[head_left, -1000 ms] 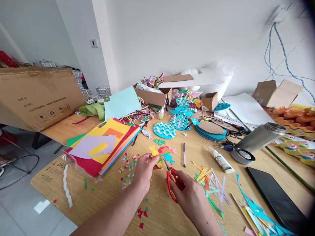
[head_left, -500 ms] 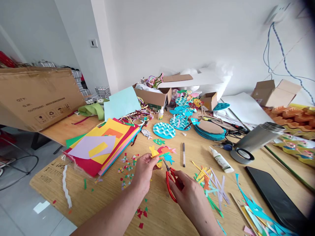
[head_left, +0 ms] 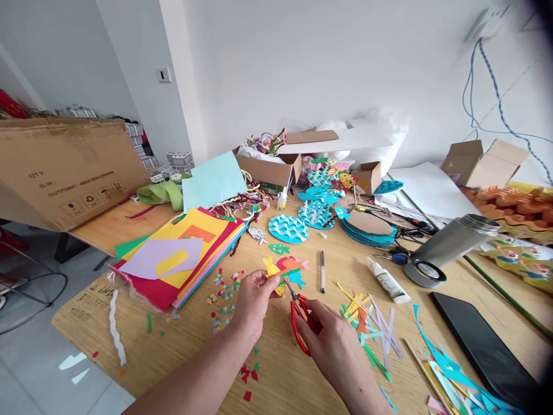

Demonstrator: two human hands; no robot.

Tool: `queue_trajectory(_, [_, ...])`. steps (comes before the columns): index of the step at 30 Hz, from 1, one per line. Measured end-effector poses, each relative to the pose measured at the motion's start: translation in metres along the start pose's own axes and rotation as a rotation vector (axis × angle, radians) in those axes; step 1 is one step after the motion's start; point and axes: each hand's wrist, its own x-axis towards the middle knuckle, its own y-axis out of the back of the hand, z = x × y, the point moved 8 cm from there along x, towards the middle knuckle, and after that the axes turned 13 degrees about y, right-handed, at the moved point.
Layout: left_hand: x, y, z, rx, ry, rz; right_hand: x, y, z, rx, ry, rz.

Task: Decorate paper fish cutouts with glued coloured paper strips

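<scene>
My left hand (head_left: 256, 300) pinches a yellow paper fish (head_left: 271, 267) and a narrow green paper strip (head_left: 291, 272) between thumb and fingers. My right hand (head_left: 334, 337) grips red-handled scissors (head_left: 294, 325), their blades pointing up and left at the strip. Whether the blades touch the strip, I cannot tell. Just beyond my fingers lie a blue paper fish (head_left: 297, 279) and red and orange paper fish, partly covered. A green spotted paper fish (head_left: 279, 249) rests farther back. Tiny coloured paper bits (head_left: 222, 300) are scattered left of my left hand.
Coloured sheets (head_left: 151, 288) are stacked at left. A pen (head_left: 322, 271), a glue bottle (head_left: 389, 280), paper strips (head_left: 367, 323), a phone (head_left: 479, 346) and a metal flask (head_left: 453, 248) lie to the right. Blue wavy discs (head_left: 288, 229) and a cardboard box (head_left: 268, 170) stand behind.
The green strip has shifted slightly in front of the scissor tips. Both hands stay in nearly the same place and keep their holds.
</scene>
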Motion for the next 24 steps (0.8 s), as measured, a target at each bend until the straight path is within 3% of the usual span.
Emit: queue_trajectory(24, [-0.0007,-0.005,-0.0061,-0.027,0.029,-0.057,0.0007,0.0012,-0.001,0.003,0.015,0.018])
